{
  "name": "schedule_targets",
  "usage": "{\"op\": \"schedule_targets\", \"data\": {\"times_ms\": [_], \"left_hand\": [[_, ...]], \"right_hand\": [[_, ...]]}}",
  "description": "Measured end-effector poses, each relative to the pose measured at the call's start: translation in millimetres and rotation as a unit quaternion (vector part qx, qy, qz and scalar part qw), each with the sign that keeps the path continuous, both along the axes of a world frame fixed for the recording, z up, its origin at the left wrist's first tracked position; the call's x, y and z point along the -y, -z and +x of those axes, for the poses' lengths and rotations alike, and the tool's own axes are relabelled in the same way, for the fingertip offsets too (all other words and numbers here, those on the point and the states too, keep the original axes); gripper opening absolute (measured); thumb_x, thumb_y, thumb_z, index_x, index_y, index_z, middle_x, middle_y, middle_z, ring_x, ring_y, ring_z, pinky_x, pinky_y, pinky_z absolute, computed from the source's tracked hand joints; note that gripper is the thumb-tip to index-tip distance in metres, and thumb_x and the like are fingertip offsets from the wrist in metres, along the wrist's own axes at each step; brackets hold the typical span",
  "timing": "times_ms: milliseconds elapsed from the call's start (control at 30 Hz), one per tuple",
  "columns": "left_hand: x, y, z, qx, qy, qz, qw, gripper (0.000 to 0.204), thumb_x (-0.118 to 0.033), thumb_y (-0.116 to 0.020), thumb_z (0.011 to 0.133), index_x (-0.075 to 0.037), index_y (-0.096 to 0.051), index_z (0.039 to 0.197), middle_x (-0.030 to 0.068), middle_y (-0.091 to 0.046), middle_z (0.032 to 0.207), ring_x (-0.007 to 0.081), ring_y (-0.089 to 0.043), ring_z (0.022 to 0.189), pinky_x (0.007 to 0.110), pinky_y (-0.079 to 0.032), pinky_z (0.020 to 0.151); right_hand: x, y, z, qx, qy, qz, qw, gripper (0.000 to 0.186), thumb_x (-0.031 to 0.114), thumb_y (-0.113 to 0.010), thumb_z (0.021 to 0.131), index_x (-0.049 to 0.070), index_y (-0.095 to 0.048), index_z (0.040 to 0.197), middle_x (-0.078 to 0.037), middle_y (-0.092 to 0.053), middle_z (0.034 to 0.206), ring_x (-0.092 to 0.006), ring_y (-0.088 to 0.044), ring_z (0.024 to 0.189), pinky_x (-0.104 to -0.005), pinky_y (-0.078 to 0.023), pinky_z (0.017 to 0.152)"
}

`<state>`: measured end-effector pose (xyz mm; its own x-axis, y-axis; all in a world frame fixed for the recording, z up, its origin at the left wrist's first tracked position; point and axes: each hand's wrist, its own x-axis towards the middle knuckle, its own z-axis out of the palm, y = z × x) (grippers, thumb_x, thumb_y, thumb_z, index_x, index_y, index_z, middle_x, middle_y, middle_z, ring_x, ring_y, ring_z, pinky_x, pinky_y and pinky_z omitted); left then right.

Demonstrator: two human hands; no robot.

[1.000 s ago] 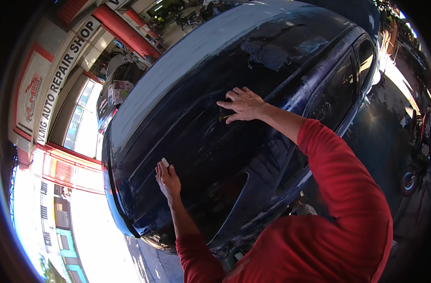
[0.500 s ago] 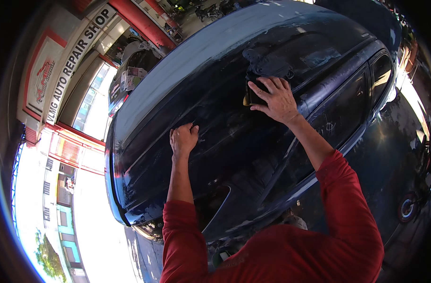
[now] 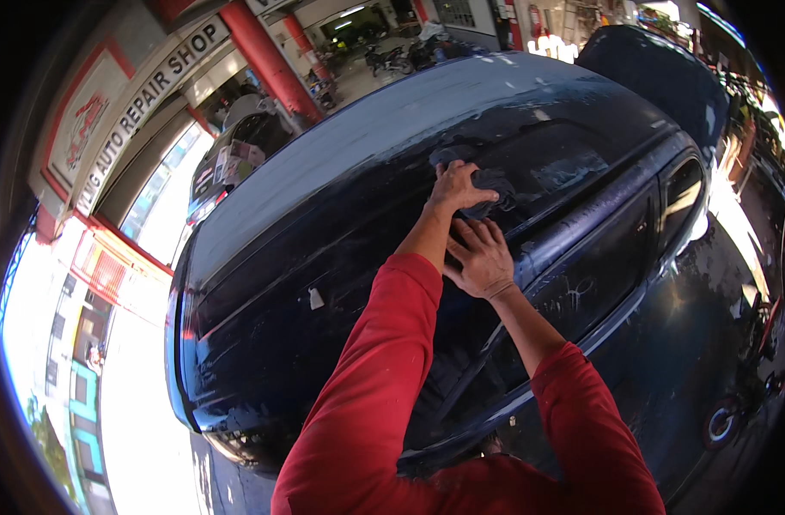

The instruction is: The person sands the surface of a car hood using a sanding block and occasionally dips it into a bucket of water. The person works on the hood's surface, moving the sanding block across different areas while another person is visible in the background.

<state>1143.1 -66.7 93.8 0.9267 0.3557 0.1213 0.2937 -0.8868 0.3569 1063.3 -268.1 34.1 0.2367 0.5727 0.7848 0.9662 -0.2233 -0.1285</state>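
I lean over the dark, patchy roof [image 3: 272, 343] of a vehicle. My left hand [image 3: 457, 187] reaches across in front of the right one onto a crumpled dark cloth [image 3: 499, 184]. Its thumb is stretched away from the fingers, and cloth shows on both sides of the hand. Just nearer to me, my right hand [image 3: 481, 262] lies with bent, spread fingers over a dark block, which is mostly hidden under the palm. A small pale piece [image 3: 315, 298] lies on the roof to the left of my arms; its kind is too small to tell.
A grey, streaked band [image 3: 367, 112] runs along the roof's far side. Side windows [image 3: 611, 245] lie to the right. Beyond stand a red pillar [image 3: 268, 60], another car [image 3: 246, 137] and a dark vehicle [image 3: 659, 77]. A motorcycle wheel [image 3: 721, 423] is at the lower right.
My left hand has moved right and forward, from the roof to the dark cloth. The small pale piece now shows near where that hand was. The view has tilted up.
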Motion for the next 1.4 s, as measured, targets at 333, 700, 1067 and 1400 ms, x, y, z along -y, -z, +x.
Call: {"op": "schedule_targets", "data": {"times_ms": [333,700,1067,1400], "left_hand": [[-67,-52,-241,0.456,-0.138,-0.177,0.861,0.046,-0.016,-0.092,0.078,0.008,-0.077,0.115,0.02,-0.084,0.102,0.0275,-0.081,0.09,0.04,-0.064,0.081],[-76,-2,-646,0.601,-0.236,-0.412,0.643,0.034,-0.005,-0.08,0.089,0.001,-0.074,0.122,0.0147,-0.079,0.111,0.0288,-0.08,0.096,0.04,-0.067,0.085],[-65,94,-716,0.382,-0.408,0.094,0.824,0.051,-0.024,-0.086,0.085,-0.006,-0.071,0.131,0.0184,-0.074,0.127,0.045,-0.073,0.117,0.052,-0.058,0.101],[-70,100,-715,0.405,-0.386,0.124,0.82,0.05,-0.027,-0.086,0.088,-0.006,-0.071,0.131,0.018,-0.075,0.127,0.045,-0.073,0.116,0.053,-0.058,0.1]], "right_hand": [[-9,0,-7,0.042,0.008,-0.005,0.999,0.069,0.056,-0.085,0.094,0.022,-0.072,0.152,-0.01,-0.067,0.155,-0.0353,-0.061,0.142,-0.0577,-0.046,0.123],[-29,-38,-22,-0.022,0.11,-0.263,0.958,0.098,0.079,-0.075,0.093,0.016,-0.059,0.167,-0.011,-0.052,0.174,-0.0347,-0.047,0.16,-0.0527,-0.036,0.134],[-171,2,-174,-0.034,-0.057,-0.208,0.976,0.061,0.048,-0.068,0.111,0.021,-0.059,0.164,-0.009,-0.066,0.158,-0.0331,-0.061,0.146,-0.0551,-0.051,0.115],[-133,-50,-47,-0.522,-0.189,-0.089,0.827,0.088,0.04,-0.086,0.104,-0.015,-0.049,0.162,-0.028,-0.06,0.164,-0.0314,-0.057,0.154,-0.0377,-0.042,0.125]]}}
